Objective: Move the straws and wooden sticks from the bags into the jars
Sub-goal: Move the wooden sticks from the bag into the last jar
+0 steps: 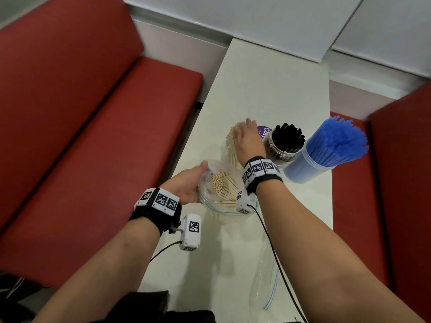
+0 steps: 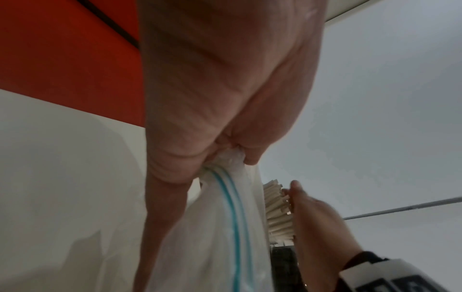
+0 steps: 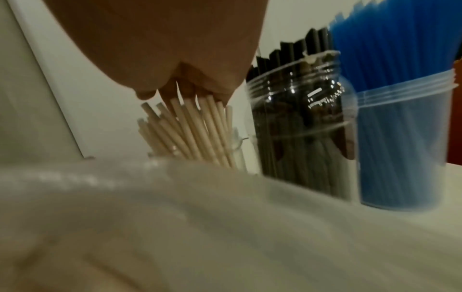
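Standing beside the long white surface [image 1: 268,89], I see a red bench [image 1: 81,113] along its left edge. The left hand [image 1: 189,183] pinches the bunched rim of a clear zip bag [image 1: 210,201], which holds pale straws [image 1: 221,185] near the left edge. The right hand [image 1: 247,141] lies flat, fingers straight, pressing the tops of more pale straws in a clear jar [image 3: 237,150] just beyond the bag. Behind that hand a purple lid [image 1: 264,131] peeks out. To the right come a jar of black straws [image 1: 284,145], then a jar of blue straws [image 1: 326,155] at the right edge. An empty bag [image 1: 265,283] lies toward the near edge. Pale wall panels [image 1: 256,19] close the far end.
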A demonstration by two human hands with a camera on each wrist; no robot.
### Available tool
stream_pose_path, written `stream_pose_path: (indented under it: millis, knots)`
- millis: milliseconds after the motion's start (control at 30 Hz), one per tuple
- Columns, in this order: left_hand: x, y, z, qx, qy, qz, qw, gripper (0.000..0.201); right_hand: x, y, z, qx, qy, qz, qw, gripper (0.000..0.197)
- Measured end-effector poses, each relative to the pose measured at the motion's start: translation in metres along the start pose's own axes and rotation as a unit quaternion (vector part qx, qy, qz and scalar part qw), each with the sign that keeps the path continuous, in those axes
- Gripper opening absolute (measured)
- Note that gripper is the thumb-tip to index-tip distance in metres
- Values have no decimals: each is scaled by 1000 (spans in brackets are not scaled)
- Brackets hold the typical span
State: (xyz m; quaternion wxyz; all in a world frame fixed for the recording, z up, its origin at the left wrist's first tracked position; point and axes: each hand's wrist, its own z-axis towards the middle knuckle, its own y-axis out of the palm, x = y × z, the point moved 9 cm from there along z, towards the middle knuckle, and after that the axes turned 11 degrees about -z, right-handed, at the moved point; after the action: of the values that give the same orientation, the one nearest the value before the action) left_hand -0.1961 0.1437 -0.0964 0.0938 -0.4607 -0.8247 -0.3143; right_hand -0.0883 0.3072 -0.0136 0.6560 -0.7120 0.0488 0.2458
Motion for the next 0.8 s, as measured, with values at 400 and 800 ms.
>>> stream_pose_path:
  millis: [400,800]
  knots:
    - [1,1,1,-7,-4,15,1000,43,0,21,2,-64,-11,-227,972,72]
    - [4,7,-12,-41,63,35,997,37,-24,-40,-66,-38,-52,142,988,27]
